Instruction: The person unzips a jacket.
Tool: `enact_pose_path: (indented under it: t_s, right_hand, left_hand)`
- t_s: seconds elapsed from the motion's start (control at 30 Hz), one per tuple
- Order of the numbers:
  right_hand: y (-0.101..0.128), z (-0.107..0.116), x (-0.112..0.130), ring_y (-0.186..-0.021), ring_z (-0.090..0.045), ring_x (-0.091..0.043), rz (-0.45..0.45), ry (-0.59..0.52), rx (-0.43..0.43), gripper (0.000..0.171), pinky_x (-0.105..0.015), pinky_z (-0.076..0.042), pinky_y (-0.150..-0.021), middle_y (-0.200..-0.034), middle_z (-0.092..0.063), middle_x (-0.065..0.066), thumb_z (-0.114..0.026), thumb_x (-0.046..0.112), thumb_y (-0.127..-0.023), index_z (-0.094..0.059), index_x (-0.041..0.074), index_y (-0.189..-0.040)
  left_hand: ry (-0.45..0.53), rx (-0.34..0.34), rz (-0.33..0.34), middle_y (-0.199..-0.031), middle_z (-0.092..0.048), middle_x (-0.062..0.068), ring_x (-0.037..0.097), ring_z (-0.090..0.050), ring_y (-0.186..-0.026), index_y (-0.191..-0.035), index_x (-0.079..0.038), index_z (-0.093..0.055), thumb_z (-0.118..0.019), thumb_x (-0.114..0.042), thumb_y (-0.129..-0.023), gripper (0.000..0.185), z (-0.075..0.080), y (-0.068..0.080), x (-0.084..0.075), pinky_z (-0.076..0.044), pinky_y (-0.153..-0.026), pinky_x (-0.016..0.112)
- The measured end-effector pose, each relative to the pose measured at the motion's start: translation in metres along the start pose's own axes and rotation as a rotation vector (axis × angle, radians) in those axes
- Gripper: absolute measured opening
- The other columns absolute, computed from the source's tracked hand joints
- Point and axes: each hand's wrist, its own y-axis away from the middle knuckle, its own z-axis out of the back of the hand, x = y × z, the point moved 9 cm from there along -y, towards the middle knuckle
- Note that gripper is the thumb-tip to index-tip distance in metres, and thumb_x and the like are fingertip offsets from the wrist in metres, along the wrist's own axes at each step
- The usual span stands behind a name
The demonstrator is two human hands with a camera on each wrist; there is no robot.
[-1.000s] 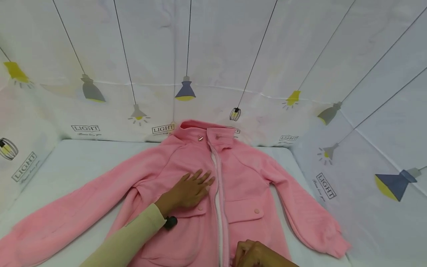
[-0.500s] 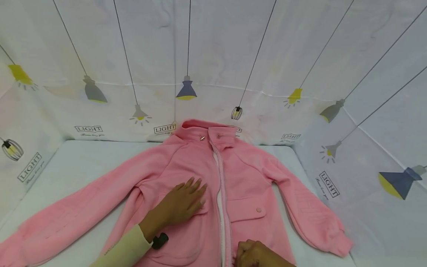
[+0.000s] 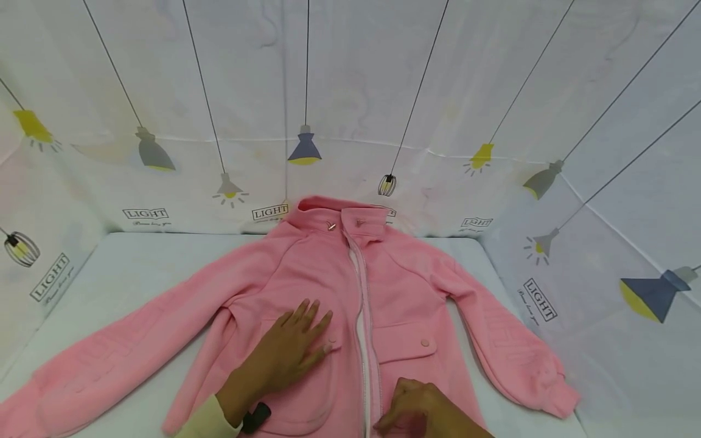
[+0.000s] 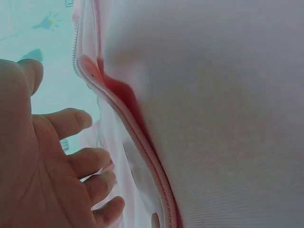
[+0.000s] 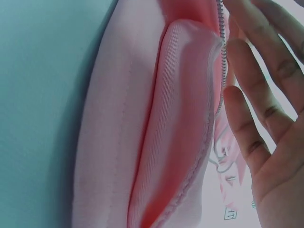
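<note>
The pink jacket (image 3: 328, 304) lies face up in front of me on the white desk (image 3: 126, 267), collar away from me against the printed backdrop (image 3: 350, 91), both sleeves spread out to the sides and the zipper (image 3: 364, 328) running down the middle, closed along the lower part and parted a little near the collar. I judge it soft, light fleece: it will drape and wrinkle, it will not hold a shape, and it will slide a bit on the smooth cover if I drag it. Nothing about it is fragile, though the snaps on the 2 chest pockets and the zipper teeth are the hard spots. I would take it at the hem, the shoulder seams or the cuffs, where the cloth is doubled and gives a firm pinch. My left hand (image 3: 290, 350) lies flat on the left chest panel over the pocket flap, fingers straight and slightly spread, pressing the cloth and gripping nothing. My right hand (image 3: 418, 410) is at the bottom edge of the head view beside the lower zipper, knuckles up and fingers bent down onto the fabric; the wrist view shows those fingers fairly extended along the zipper edge, so I cannot tell whether it pinches anything.
</note>
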Motion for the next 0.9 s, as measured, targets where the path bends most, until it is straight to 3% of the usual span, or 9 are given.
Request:
enact_pose_path:
  t_s: [0.07,0.2,0.4,0.57,0.73,0.9]
  right_hand:
    - [0.000,0.002,0.000,-0.091,-0.062,-0.001,-0.002,0.011,-0.001,0.026,-0.016,-0.053,-0.073,-0.093,-0.074,0.006,-0.083,0.024,-0.091,-0.083,0.014,-0.116]
    - [-0.003,0.008,-0.002,-0.099,-0.060,-0.001,-0.024,0.149,-0.030,0.038,-0.018,-0.053,-0.084,-0.106,-0.078,0.009,-0.087,0.017,-0.085,-0.079,0.019,-0.123]
    - [-0.009,0.016,-0.001,-0.113,-0.063,-0.012,-0.002,0.364,-0.116,0.052,-0.025,-0.052,-0.098,-0.129,-0.076,0.000,-0.091,0.024,-0.083,-0.074,0.019,-0.132]
    - [-0.010,0.020,-0.006,-0.125,-0.060,-0.020,-0.051,0.511,-0.150,0.069,-0.023,-0.040,-0.110,-0.147,-0.066,-0.003,-0.092,0.036,-0.082,-0.067,0.017,-0.143]
    - [-0.009,0.021,-0.020,-0.142,-0.051,-0.032,-0.176,0.645,-0.124,0.089,-0.038,-0.035,-0.114,-0.164,-0.051,-0.002,-0.087,0.053,-0.082,-0.055,0.016,-0.156]
    - [-0.007,0.022,-0.037,-0.155,-0.036,-0.038,-0.341,0.677,-0.077,0.106,-0.056,-0.039,-0.113,-0.174,-0.035,-0.005,-0.083,0.063,-0.083,-0.038,0.017,-0.167]
  left_hand:
    - [0.008,-0.005,0.002,-0.170,-0.037,0.023,0.043,-0.032,-0.160,-0.164,-0.016,-0.045,-0.042,-0.054,-0.113,0.063,0.001,0.002,-0.001,-0.036,-0.124,0.061]
    - [0.032,-0.007,0.016,-0.173,-0.029,0.025,0.046,-0.027,-0.161,-0.166,-0.017,-0.041,-0.042,-0.056,-0.112,0.066,0.002,0.004,-0.003,-0.034,-0.123,0.065]
    - [0.039,-0.030,0.038,-0.175,-0.021,0.026,0.049,-0.021,-0.162,-0.168,-0.019,-0.035,-0.046,-0.058,-0.110,0.071,-0.001,0.004,-0.006,-0.032,-0.121,0.071]
    - [-0.035,-0.059,0.036,-0.174,-0.025,0.027,0.050,-0.024,-0.161,-0.168,-0.020,-0.036,-0.050,-0.058,-0.109,0.072,-0.003,0.003,-0.010,-0.034,-0.120,0.071]
    - [-0.056,-0.057,0.056,-0.175,-0.023,0.026,0.051,-0.021,-0.161,-0.168,-0.021,-0.036,-0.054,-0.057,-0.107,0.073,-0.005,0.004,-0.012,-0.031,-0.120,0.074]
    - [-0.073,-0.038,0.081,-0.177,-0.014,0.023,0.052,-0.015,-0.163,-0.169,-0.023,-0.032,-0.051,-0.063,-0.106,0.077,-0.006,0.005,-0.013,-0.026,-0.119,0.079]
